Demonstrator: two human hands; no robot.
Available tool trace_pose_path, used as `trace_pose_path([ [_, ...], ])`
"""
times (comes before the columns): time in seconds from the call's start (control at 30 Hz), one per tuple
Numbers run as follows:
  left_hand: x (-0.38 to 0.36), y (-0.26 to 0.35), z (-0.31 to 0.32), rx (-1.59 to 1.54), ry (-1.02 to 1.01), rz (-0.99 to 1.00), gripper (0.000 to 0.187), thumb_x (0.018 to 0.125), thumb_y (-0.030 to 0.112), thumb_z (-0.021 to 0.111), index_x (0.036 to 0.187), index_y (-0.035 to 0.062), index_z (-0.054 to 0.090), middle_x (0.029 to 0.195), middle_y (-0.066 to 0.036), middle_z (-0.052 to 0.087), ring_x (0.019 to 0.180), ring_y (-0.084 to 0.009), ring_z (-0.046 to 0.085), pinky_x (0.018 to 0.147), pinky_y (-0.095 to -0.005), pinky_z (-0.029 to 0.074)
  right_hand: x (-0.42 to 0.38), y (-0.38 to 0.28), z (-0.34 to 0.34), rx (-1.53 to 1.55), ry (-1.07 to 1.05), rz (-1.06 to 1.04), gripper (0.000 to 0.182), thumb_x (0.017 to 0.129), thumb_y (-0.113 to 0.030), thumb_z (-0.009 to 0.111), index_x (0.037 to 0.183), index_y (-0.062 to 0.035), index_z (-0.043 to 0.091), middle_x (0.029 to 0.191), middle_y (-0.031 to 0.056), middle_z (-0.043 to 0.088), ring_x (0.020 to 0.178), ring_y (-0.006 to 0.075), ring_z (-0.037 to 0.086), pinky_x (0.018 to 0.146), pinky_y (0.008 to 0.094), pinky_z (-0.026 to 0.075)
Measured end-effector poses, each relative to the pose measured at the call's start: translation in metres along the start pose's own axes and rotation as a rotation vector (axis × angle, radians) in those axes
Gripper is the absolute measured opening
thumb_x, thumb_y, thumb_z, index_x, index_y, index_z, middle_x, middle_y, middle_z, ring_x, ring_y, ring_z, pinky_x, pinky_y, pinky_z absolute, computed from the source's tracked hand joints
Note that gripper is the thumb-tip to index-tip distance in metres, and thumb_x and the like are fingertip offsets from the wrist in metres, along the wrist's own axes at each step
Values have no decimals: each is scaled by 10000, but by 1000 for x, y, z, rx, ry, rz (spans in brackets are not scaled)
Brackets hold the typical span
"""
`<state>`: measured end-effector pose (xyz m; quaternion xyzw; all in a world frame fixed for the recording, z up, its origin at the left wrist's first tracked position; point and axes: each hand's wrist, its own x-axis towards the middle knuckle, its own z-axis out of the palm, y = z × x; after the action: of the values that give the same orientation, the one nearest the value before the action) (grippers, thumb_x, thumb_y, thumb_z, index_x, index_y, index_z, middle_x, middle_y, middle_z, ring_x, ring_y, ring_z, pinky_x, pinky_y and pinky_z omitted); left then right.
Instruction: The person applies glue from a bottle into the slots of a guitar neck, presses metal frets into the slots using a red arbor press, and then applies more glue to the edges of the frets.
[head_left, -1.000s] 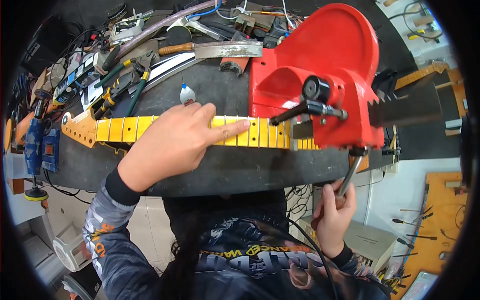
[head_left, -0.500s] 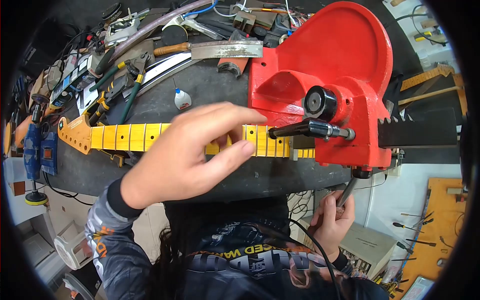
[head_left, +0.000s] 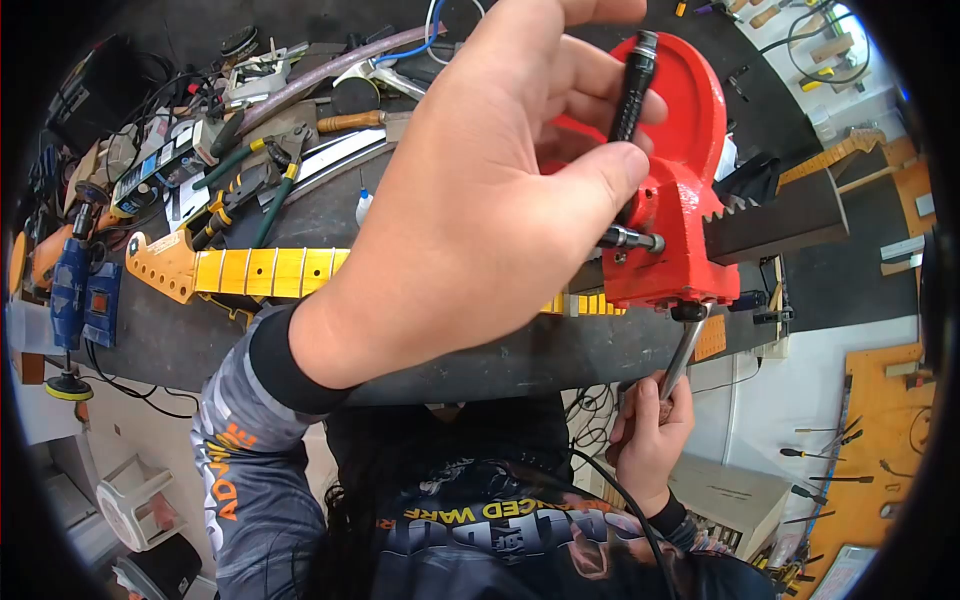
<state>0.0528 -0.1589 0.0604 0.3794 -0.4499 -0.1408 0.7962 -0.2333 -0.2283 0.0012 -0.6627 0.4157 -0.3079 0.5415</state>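
Observation:
My left hand (head_left: 470,200) is raised in front of a red arbor press (head_left: 695,200), thumb and fingers closed around a small black ribbed cylinder (head_left: 635,85) with a metal end, resembling a pen torch. A short metal-and-black rod (head_left: 630,238) sticks out at the press front beneath my thumb. Low on the right, my right hand (head_left: 655,430) grips the end of the press's metal lever (head_left: 686,350). A maple guitar neck (head_left: 270,272) lies across the bench, its headstock to the left and its other end under the press. My left forearm and hand cover its middle.
Pliers (head_left: 278,200), a wooden-handled saw (head_left: 350,122) and other tools crowd the bench's back left. A small white bottle (head_left: 363,207) stands behind the neck. The toothed press ram (head_left: 780,215) juts right. A blue rotary tool (head_left: 70,285) hangs at the left edge.
My left hand has risen from above the guitar neck to the press front and taken hold of the black cylinder, now turned upright. My right hand stays on the lever. The view has shifted slightly.

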Motion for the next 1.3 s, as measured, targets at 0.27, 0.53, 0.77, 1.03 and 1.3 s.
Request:
trace_pose_path([
  [0.27,-48,37,24,371,-191,421,302,819,-51,699,1112,17,732,1045,-153,773,968,-364,760,956,-518,549,2,0,-4,-89,-62,-118,148,1145,-135,606,1046,-50,537,693,-3,564,472,63,509,416,240,358],
  [0.53,-91,-11,24,537,-144,597,281,929,241,755,1091,183,533,1155,-72,688,1263,-443,715,1270,-774,294,1,2,-3,-26,-38,-31,156,1150,-153,608,1056,-47,542,736,-5,577,495,60,518,437,236,365],
  [0.77,-94,-31,14,626,-114,733,262,868,157,744,1046,176,553,1207,-46,699,1340,-429,685,1260,-705,359,1,4,-7,27,-53,-50,151,1149,-158,608,1057,-49,555,724,-15,556,497,55,519,435,233,372],
  [1.03,-110,0,12,820,-83,659,465,850,148,806,1296,100,679,1474,-239,657,1450,-507,557,1241,-635,401,5,11,-29,246,-257,20,308,1193,-330,523,1205,-31,590,837,32,597,587,88,557,499,247,428],
  [1.3,-204,8,18,745,-160,253,221,896,-15,713,1114,5,684,1003,-176,703,888,-319,675,793,-411,540,27,107,-24,624,-571,-47,387,1188,-387,503,1272,-24,608,939,82,634,729,188,643,672,314,528],
])
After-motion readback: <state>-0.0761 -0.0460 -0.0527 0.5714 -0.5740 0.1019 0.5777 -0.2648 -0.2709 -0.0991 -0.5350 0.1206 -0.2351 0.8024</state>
